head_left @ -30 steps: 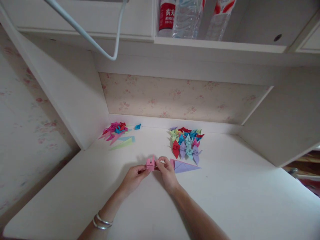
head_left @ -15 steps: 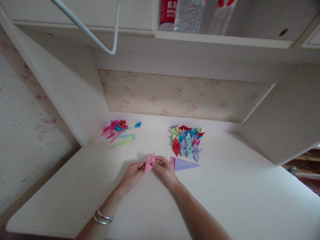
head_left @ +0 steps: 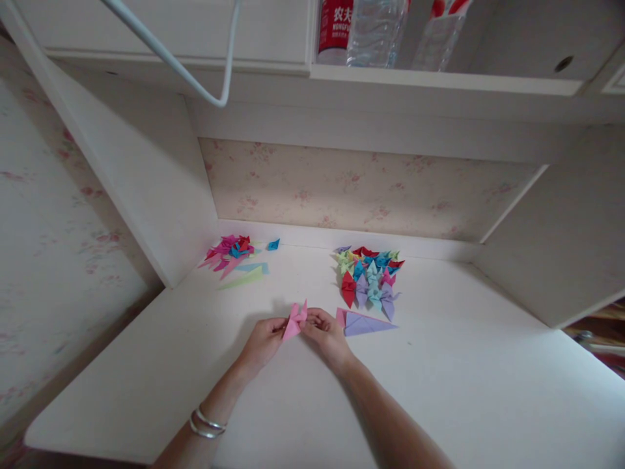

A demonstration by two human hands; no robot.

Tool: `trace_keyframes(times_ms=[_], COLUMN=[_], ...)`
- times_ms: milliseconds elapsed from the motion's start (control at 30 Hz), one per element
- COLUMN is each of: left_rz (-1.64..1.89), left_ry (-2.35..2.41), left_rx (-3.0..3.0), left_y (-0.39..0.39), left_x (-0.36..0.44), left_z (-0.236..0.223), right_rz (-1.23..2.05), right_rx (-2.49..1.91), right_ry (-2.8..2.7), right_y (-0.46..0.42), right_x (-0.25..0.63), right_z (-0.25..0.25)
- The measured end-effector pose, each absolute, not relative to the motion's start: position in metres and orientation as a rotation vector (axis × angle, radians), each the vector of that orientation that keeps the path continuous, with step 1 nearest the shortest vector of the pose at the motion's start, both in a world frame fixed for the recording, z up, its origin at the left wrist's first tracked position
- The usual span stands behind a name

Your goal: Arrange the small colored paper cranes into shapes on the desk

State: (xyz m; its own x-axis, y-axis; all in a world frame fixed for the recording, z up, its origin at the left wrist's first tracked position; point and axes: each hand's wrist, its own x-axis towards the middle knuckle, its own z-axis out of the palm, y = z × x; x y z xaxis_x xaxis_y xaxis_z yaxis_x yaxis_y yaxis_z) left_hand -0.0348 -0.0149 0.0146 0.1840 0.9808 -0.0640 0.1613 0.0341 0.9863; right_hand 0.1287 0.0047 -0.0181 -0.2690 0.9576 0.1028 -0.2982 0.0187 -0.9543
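A pink origami crane point(head_left: 294, 322) is held up between my two hands, just over the white desk point(head_left: 293, 404). My left hand point(head_left: 263, 340) pinches its left side, the fingertips partly hidden behind the paper. On the other side my right hand point(head_left: 326, 333) grips it with thumb and fingers. Right of that hand lie a folded purple paper point(head_left: 368, 324) and a pink one point(head_left: 340, 316) partly beneath it. Behind them several finished paper cranes point(head_left: 374, 280) in red, purple, blue and green stand close together.
At the back left sits a heap of pink, red and blue folded papers point(head_left: 233, 251), with a green strip point(head_left: 243, 278) before it and a small blue piece point(head_left: 274, 245) alongside. A white cable point(head_left: 195, 88) hangs overhead. Plastic bottles point(head_left: 375, 32) stand on the shelf above.
The pink crane has turned slightly in my fingers, and both hands keep their hold. The whole view has shifted a little, so everything appears slightly further right.
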Motion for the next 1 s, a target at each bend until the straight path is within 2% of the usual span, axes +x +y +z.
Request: trace_keyframes(times_ms=[1000], left_rz=[0.998], left_ry=[1.229], left_rx=[1.35], left_y=[-0.0142], left_x=[-0.035], left_z=[0.0109], right_rz=[1.382], right_rx=[-0.913], right_ry=[-1.262], right_y=[0.0073], right_x=[0.1289], right_z=[-0.0254])
